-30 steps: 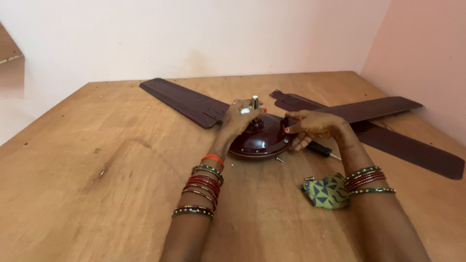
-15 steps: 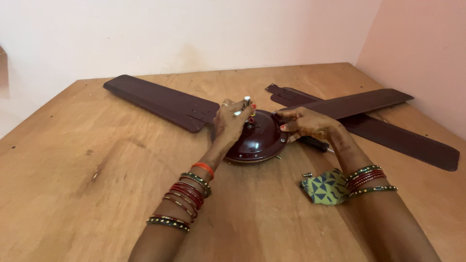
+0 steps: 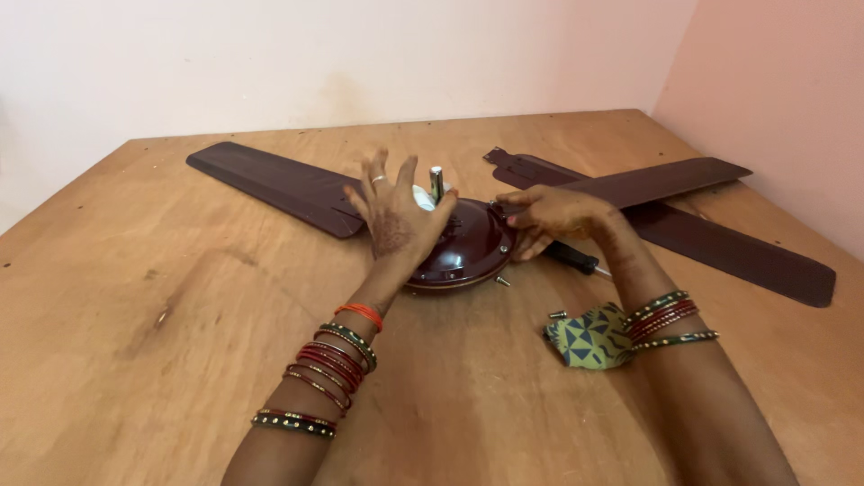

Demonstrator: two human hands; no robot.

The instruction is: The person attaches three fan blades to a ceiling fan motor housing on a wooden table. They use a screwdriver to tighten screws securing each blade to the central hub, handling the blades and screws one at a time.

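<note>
Resting both hands on fan motor.

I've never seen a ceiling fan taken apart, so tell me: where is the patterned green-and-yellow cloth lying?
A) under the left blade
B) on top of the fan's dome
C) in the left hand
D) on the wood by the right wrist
D: the cloth lies on the wooden table just beside the right wrist, apart from the fan hub.
</note>
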